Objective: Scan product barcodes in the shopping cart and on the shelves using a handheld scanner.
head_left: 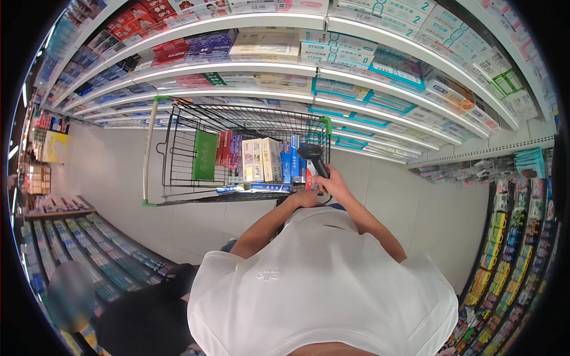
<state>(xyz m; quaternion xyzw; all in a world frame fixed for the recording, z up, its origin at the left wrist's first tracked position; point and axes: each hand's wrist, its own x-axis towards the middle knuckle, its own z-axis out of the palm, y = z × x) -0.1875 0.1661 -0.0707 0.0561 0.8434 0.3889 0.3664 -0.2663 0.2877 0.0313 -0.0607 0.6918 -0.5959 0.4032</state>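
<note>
My right hand [336, 183] is wrapped round the handle of a black handheld barcode scanner [310, 152], its head raised over the cart's right end. Just below it, my left hand [307, 198] is closed close to the scanner's lower end. What it grips is too small to make out, though a red and white box [310, 172] shows right above it. In front of me stands a black wire shopping cart [178, 151] with green corners. Inside are cream cartons [252, 160], blue boxes [295, 157], red and purple boxes [225, 148], and flat blue-white boxes [267, 187] along the near side.
White shelves [237, 68] full of toothpaste-like boxes curve across the far side. Racks of packaged goods [496, 249] stand at right, and a low display [89, 249] at left. A person in black [145, 320] is close by at lower left. Grey floor [386, 196] surrounds the cart.
</note>
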